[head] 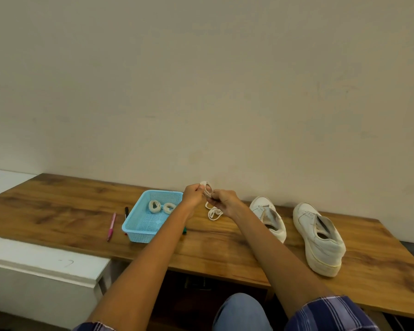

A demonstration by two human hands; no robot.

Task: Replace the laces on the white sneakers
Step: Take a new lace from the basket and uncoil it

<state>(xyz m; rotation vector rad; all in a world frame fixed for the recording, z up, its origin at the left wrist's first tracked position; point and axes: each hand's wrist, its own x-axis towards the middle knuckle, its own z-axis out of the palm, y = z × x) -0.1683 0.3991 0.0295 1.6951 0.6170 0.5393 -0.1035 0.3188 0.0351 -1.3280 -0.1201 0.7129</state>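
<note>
Both hands up just right of the basket (pixel 139 225): left hand (pixel 193 194) and right hand (pixel 225 201) each pinch the same coiled lace (pixel 207 188), held above the surface (pixel 58 211), apparently unwinding it. A loose loop of lace hangs down to the surface under the right hand.

Step looks like uncoiling a fresh lace. To do it well: find one tip, pull it free a turn at a time, keep the rest pinched so it doesn't knot, then lay it out flat before threading.

Basket holds two more coiled laces (pixel 161 206), side by side toward its far end.

Two sneakers (pixel 320 237) sit well right of the basket, toes to the wall, eyelets look unlaced.
</note>
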